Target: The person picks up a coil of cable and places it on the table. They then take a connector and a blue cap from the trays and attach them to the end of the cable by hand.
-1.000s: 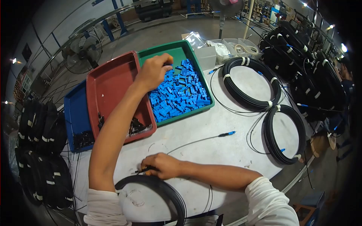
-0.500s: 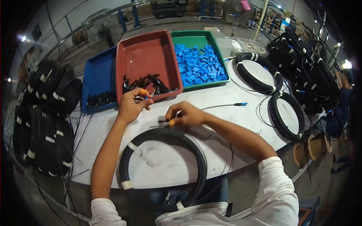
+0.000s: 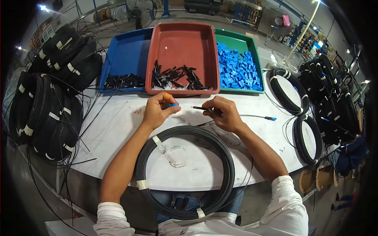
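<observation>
My left hand (image 3: 156, 111) is closed in a pinch on a small blue connector housing (image 3: 173, 104), just in front of the red tray. To its right, my right hand (image 3: 225, 114) grips a slim black cable connector (image 3: 199, 107), its pale tip pointing left toward the blue piece. A gap separates the two parts. Below both hands lies a black cable coil (image 3: 230, 157) bound with white tape, partly on the table and partly over the near edge at my lap. Another cable end with a blue connector (image 3: 270, 118) rests right of my right hand.
Along the back of the white table (image 3: 114, 129) stand a blue tray (image 3: 128, 51) and a red tray (image 3: 183, 39) with black parts, and a green tray (image 3: 240, 38) with blue housings. Smaller coils (image 3: 298, 153) lie at right. Stacked coils (image 3: 35, 114) flank the left side.
The view has shifted, so the trays and coil appear further right. My right hand has risen from near the coil's top, bringing the black connector level with the blue housing in my left hand.
</observation>
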